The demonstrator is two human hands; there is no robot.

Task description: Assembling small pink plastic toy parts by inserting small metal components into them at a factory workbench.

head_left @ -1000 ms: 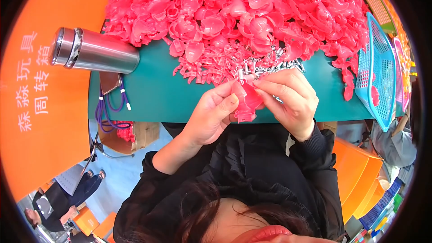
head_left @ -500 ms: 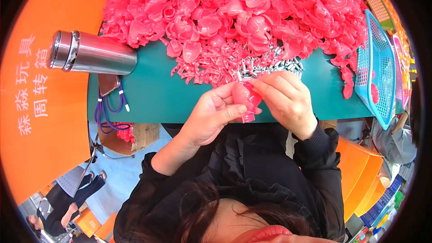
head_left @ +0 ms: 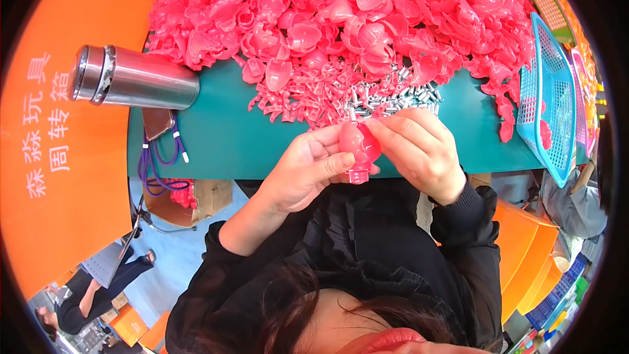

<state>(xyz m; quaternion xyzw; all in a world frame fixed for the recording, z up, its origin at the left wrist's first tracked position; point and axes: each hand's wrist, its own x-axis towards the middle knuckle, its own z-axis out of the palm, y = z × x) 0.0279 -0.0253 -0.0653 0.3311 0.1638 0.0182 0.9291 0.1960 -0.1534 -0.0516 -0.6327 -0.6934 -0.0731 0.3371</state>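
Note:
My left hand grips a glossy pink hollow plastic part, thumb across its front. The part has a rounded body and a narrow, stepped neck pointing toward me. A small silver metal pin shows at its far end; I cannot tell whether it is fixed there. Against the part's upper right edge, the fingertips of my right hand are pinched together, hiding whatever is between them. Just beyond both hands lie loose silver metal pins and small pink plastic pieces.
A large heap of pink plastic pieces covers the far side of the green table. At left lie a steel flask and a purple cord. A blue basket stands at right. Another person is at lower left.
The pink part has turned slightly in my left hand, its neck now pointing more straight toward me. My right hand has shifted a little right and nearer. The person at lower left has moved.

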